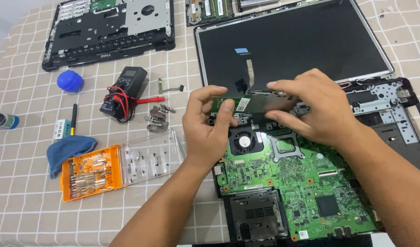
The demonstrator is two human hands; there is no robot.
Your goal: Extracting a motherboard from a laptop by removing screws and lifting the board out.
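Fingers (227,107) of the left hand (205,126) pinch one end of a narrow green circuit strip (239,104), while the right hand (310,107) clamps its other, greyer end. Both hands hold it level above the green motherboard (287,183), just over the round black fan (243,141), with forearms angled in from below.
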